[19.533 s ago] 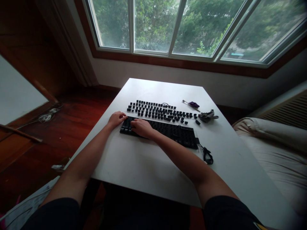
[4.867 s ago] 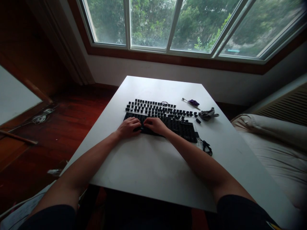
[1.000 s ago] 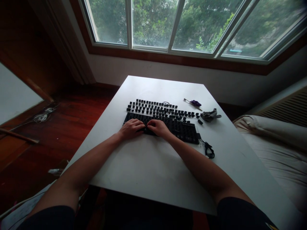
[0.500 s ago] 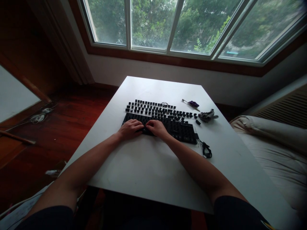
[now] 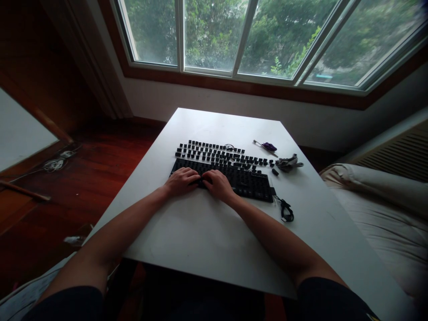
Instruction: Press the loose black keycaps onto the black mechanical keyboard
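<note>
A black keyboard (image 5: 252, 183) lies on the white table, its switches bared over much of the top. My left hand (image 5: 182, 180) rests on its left part, fingers bent and together around the near edge. Beside it, my right hand (image 5: 217, 183) is closed with thumb and fingers pinched at the near edge. The fingertips of both hands almost meet, and whatever small thing is between them is hidden. Rows of loose black keycaps (image 5: 207, 151) are laid out just behind the keyboard.
Right of the keyboard lies a coiled black cable (image 5: 286, 211). Behind it are a crumpled grey cloth or glove (image 5: 289, 163) and a purple brush-like thing (image 5: 268, 146). The white table (image 5: 207, 240) faces a window; a beige cushioned seat or bed (image 5: 371, 205) stands at the right.
My right hand has turned slightly, its fingertips shifting a little at the keyboard's near edge. My left hand stays in place. The view has tilted very slightly.
</note>
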The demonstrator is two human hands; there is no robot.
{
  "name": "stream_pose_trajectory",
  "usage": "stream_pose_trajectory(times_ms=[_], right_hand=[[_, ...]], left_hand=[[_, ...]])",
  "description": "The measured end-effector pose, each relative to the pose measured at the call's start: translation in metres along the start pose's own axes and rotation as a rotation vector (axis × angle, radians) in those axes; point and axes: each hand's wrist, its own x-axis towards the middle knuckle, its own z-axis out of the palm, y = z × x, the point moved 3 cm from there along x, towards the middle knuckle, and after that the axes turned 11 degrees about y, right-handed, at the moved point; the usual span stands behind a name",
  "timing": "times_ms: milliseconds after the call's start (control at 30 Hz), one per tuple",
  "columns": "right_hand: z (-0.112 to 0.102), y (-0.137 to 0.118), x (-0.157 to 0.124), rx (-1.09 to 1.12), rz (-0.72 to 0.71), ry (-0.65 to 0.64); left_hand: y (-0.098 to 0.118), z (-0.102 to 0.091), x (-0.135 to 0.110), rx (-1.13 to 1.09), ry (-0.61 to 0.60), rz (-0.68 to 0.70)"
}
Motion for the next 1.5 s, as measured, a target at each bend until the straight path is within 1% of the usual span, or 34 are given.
stream_pose_trajectory(times_ms=[133,200,267,367,800,900,1267,1400,1500], right_hand=[[0.002,0.004,-0.001,-0.019,0.008,0.031],[0.003,0.006,0.0,-0.021,0.007,0.038],[0.002,0.006,0.0,-0.029,0.007,0.03],[0.0,0.004,0.0,-0.057,0.004,-0.014],[-0.006,-0.005,0.012,-0.213,-0.029,-0.176],[-0.006,-0.006,0.013,-0.243,-0.036,-0.197],[-0.01,-0.012,0.008,-0.265,-0.039,-0.188],[-0.012,-0.009,0.002,-0.201,-0.027,-0.134],[-0.017,-0.006,0.0,-0.142,-0.048,-0.079]], left_hand=[[-0.002,-0.002,0.0,-0.001,0.028,-0.092],[-0.003,-0.003,0.0,0.002,0.029,-0.11],[-0.003,-0.003,-0.001,0.0,0.021,-0.107],[-0.003,-0.003,0.0,-0.004,0.013,-0.099],[-0.001,-0.002,0.0,-0.011,0.029,-0.06],[-0.001,-0.001,0.0,-0.005,0.03,-0.056],[0.004,-0.001,0.002,-0.008,0.028,-0.045],[0.006,-0.004,0.002,-0.006,0.029,-0.05],[0.007,-0.005,0.002,-0.002,0.025,-0.051]])
